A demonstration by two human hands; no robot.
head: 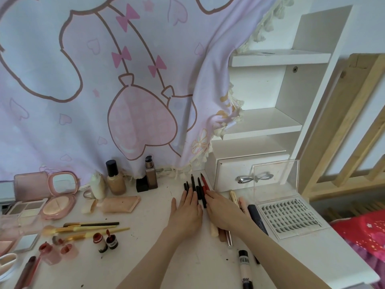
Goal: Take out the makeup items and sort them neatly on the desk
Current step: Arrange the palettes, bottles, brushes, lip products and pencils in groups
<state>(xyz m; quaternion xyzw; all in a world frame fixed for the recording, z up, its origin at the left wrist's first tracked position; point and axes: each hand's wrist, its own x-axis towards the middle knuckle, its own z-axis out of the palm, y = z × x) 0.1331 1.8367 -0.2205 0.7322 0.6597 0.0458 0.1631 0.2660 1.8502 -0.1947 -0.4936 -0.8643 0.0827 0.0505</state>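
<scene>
Several dark and red eye pencils [197, 187] lie side by side on the white desk [150, 253], pointing toward the back. My left hand [186, 211] lies flat with straight fingers against the left side of the row. My right hand [224, 211] presses flat on the right side of it, over some beige and gold tubes [224, 236]. An open clear lash case [289, 217] sits to the right. Brushes [87, 227], small red lip bottles [105, 241], compacts [58, 203] and foundation bottles [115, 178] stand on the left.
A white shelf unit with a small drawer [245, 174] stands at the back right. A printed pastel curtain [104, 80] hangs behind the desk. A tube labelled in black [245, 268] lies near the front edge. A wooden frame and red bedding are to the right.
</scene>
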